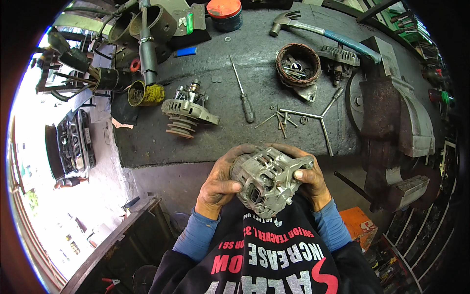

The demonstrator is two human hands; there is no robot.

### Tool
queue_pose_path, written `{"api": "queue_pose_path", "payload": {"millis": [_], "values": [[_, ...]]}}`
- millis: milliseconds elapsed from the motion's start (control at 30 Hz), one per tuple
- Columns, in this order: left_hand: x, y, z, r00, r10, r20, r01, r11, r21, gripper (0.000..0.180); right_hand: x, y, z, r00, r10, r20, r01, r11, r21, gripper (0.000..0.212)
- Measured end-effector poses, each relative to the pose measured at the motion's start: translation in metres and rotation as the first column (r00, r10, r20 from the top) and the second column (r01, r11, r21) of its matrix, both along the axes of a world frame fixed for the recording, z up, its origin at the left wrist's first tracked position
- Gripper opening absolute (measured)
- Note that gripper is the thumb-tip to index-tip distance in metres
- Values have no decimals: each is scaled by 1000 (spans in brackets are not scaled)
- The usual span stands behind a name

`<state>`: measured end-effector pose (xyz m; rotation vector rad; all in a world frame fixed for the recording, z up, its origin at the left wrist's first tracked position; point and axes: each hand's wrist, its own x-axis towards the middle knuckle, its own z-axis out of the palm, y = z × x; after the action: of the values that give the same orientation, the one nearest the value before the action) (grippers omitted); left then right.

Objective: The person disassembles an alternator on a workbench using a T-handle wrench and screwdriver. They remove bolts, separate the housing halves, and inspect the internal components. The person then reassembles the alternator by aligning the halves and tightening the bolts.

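The left hand (218,188) grips the left flank of a silvery-grey, ribbed metal alternator (267,177), the right hand (314,182) its right; it hangs between them, nearside of the dark grey desk (164,149), its projecting lug (305,162) pointing right.

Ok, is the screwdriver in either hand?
No, the screwdriver lies on the workbench, while the left hand and right hand both hold the grey metal housing.
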<state>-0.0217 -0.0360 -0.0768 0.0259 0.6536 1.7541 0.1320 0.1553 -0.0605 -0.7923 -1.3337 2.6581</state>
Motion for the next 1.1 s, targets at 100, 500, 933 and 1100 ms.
{"api": "queue_pose_path", "payload": {"millis": [100, 500, 933, 1100], "values": [[1, -1, -1, 1000, 16, 7, -16, 1000, -8, 95, -1, 0, 0, 1000, 10, 0, -10, 1000, -14, 99], [3, -7, -16, 989, 92, 117, -88, 995, -42, 94, -2, 2, 3, 999, 47, 26, -48, 998, 45, 88], [4, -6, -29, 982, 136, 134, -119, 985, -127, 92, -1, -4, -7, 998, 24, 65, -29, 998, 64, 73], [3, -8, -29, 984, 139, 109, -121, 980, -157, 92, -2, -12, -12, 995, -4, 105, -5, 996, 89, 70]]}}
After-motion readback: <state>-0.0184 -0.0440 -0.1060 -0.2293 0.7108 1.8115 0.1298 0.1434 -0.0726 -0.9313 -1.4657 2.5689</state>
